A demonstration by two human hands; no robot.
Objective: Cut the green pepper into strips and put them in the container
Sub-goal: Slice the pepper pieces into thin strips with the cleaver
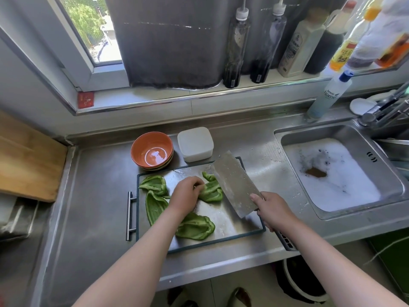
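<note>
Several flat green pepper pieces lie on a steel cutting board (230,220) with a dark rim. My left hand (186,194) presses with curled fingers on one pepper piece (211,191) near the board's middle. My right hand (273,210) grips the handle of a wide cleaver (234,182), whose blade stands right beside that piece. Other pepper pieces lie at the board's left (153,185), lower left (155,207) and front (195,228). A white lidded container (195,144) sits just behind the board.
Stacked orange bowls (152,150) stand left of the container. A sink (332,173) full of foam lies to the right, with a tap (385,107) and a soap bottle (330,96). Sauce bottles line the windowsill. A wooden board (24,160) sits at the far left.
</note>
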